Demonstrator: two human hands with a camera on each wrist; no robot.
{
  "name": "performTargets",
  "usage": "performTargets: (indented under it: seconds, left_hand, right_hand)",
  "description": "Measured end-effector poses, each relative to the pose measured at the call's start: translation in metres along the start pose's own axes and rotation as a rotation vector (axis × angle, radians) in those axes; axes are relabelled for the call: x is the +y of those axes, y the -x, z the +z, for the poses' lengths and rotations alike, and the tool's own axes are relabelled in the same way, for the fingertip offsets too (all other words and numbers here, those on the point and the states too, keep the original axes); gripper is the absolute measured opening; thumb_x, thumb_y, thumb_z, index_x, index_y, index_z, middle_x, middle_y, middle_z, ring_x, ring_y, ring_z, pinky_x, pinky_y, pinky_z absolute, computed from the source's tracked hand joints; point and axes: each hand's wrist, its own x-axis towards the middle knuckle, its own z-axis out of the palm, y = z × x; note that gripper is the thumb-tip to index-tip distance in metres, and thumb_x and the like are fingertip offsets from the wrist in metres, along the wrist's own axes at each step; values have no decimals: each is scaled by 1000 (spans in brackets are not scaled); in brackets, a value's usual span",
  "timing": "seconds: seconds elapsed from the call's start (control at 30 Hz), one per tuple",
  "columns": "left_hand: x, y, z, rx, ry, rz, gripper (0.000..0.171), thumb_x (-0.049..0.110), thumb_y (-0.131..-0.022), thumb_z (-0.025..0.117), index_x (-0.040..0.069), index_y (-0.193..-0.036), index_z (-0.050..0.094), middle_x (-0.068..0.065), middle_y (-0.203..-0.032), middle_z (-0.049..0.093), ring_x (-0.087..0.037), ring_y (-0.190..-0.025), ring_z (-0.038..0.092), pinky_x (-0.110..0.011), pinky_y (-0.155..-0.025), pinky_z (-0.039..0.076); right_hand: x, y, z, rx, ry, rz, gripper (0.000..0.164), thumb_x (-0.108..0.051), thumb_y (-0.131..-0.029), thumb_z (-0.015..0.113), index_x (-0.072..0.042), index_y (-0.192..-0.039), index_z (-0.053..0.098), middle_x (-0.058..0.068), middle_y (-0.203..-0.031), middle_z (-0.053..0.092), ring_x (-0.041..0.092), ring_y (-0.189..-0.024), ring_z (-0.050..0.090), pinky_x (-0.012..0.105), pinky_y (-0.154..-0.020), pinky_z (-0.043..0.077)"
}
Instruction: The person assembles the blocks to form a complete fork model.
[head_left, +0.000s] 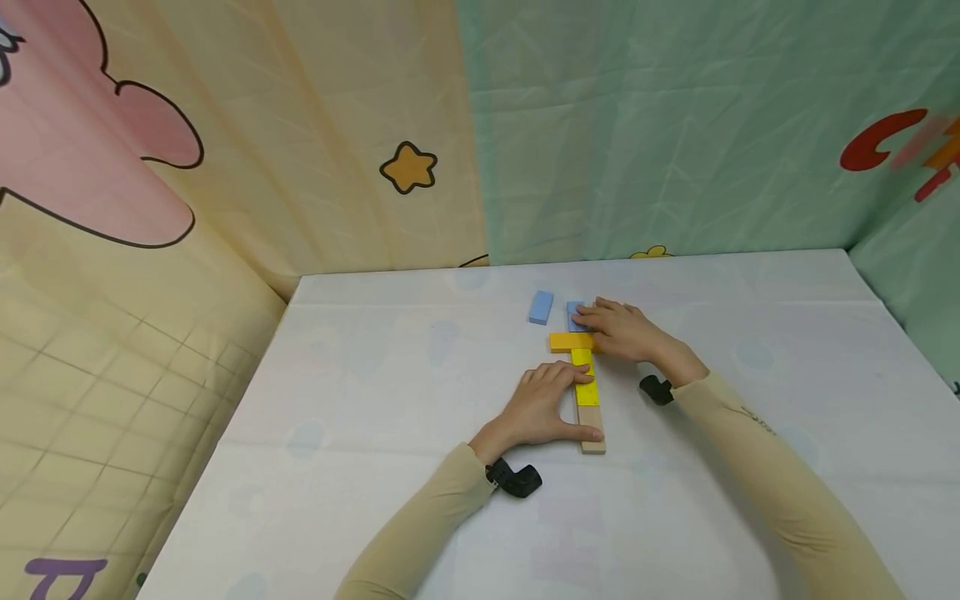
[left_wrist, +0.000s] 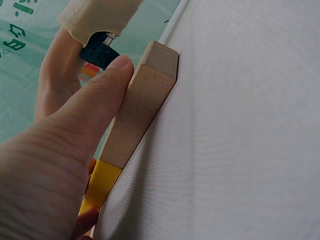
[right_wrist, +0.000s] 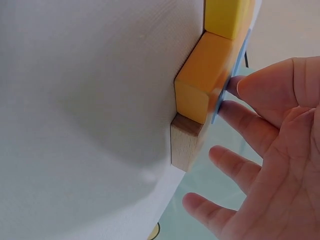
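My left hand (head_left: 536,406) lies along the left of a lengthwise row of blocks. Its thumb touches a plain wooden block (head_left: 590,417), and its fingertips reach a yellow block (head_left: 587,393). Across the row's far end lies an orange block (head_left: 566,342). My right hand (head_left: 630,333) reaches over that end, fingertips at a blue block (head_left: 573,315) just beyond it. In the right wrist view its fingers (right_wrist: 242,125) are extended and slightly bent; the blue block shows as a thin edge. Another plain wooden block (right_wrist: 185,147) sits beside the orange one, hidden by the hand in the head view.
A second blue block (head_left: 541,307) lies apart, left of the row's far end. The blocks rest on a white cloth-covered table (head_left: 390,400). Patterned curtains (head_left: 337,125) hang behind the table's back edge and at its sides.
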Motion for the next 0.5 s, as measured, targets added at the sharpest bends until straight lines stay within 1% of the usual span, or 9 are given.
performTargets:
  seconds: [0.5]
  left_hand:
    - [0,-1,0,5,-9,4,78,69,-74,64,23,-135,47,7,-137,43,-14,-129,33,-35,-97,30]
  right_hand:
    - [0,2,1,11,-8,-10,46,-8,-95,42,-2,-140,45,18,-146,36,44,-136,19,68,-101,15]
